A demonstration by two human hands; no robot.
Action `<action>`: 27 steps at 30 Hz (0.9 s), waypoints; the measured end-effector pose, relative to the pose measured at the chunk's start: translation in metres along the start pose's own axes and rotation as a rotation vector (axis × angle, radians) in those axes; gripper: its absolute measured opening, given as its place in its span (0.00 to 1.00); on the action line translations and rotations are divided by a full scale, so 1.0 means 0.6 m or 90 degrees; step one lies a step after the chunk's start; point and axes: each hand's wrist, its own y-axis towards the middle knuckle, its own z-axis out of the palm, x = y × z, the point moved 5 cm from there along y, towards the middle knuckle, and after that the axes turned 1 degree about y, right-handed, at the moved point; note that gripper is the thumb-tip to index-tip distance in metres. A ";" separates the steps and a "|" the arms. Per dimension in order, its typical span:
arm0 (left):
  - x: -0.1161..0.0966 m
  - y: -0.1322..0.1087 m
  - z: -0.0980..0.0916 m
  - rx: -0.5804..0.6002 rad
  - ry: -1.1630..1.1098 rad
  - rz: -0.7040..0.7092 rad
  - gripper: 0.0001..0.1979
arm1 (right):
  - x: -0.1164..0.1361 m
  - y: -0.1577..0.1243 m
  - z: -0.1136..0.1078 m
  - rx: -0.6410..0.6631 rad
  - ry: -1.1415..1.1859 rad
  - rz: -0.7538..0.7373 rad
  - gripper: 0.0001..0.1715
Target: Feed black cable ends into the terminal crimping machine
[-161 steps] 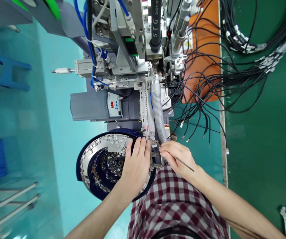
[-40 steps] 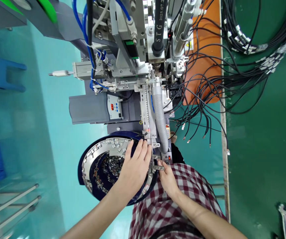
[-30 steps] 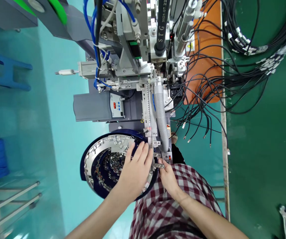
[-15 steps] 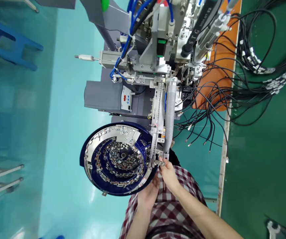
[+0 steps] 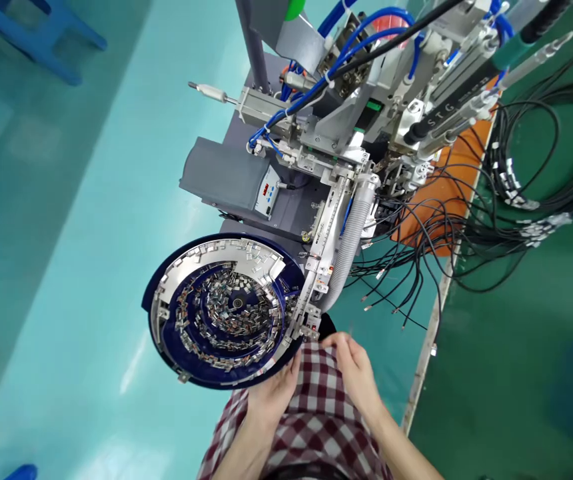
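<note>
Head view, looking down at a feeder station. A teal floor [image 5: 66, 233] fills the left half, and a green desk [image 5: 516, 367] fills the right. The grey assembly machine [image 5: 346, 120] stands at top centre, carrying blue air tubes [image 5: 296, 110]. A bundle of black cables [image 5: 471, 220] fans out from it across the desk and over an orange mat [image 5: 446, 193].

The dark blue vibratory bowl feeder [image 5: 152, 293] sits at the machine's near left corner, over the floor and just ahead of the person's checked shirt [image 5: 316, 413]. Its spiral tracks are loaded with small metal clips [image 5: 226, 310]. A grey corrugated hose [image 5: 349, 247] and a straight metal feed track [image 5: 324, 233] run side by side from the machine head down to the bowl's right edge. A small controller [image 5: 269, 193] with a red display sits left of the track.

The 2 hands lie at bottom centre. The left hand [image 5: 271, 397] has its fingers extended to the bowl's near rim, touching it. Whether they clasp the rim cannot be told. The right hand [image 5: 359, 373] is just below the track's near end with its fingers [image 5: 339, 341] drawn together. Whether they pinch anything cannot be told.
</note>
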 end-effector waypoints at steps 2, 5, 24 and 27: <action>0.001 -0.001 0.002 -0.011 -0.015 -0.009 0.23 | 0.047 -0.011 -0.044 0.000 -0.077 -0.087 0.25; 0.002 -0.002 0.002 -0.032 -0.039 -0.024 0.23 | 0.129 -0.013 -0.101 -0.100 -0.203 -0.265 0.27; 0.009 -0.011 0.000 -0.108 -0.128 -0.071 0.23 | 0.220 0.112 -0.004 0.097 -0.320 -0.572 0.17; 0.009 -0.011 0.000 -0.120 -0.130 -0.066 0.23 | 0.215 0.109 -0.002 0.101 -0.345 -0.579 0.18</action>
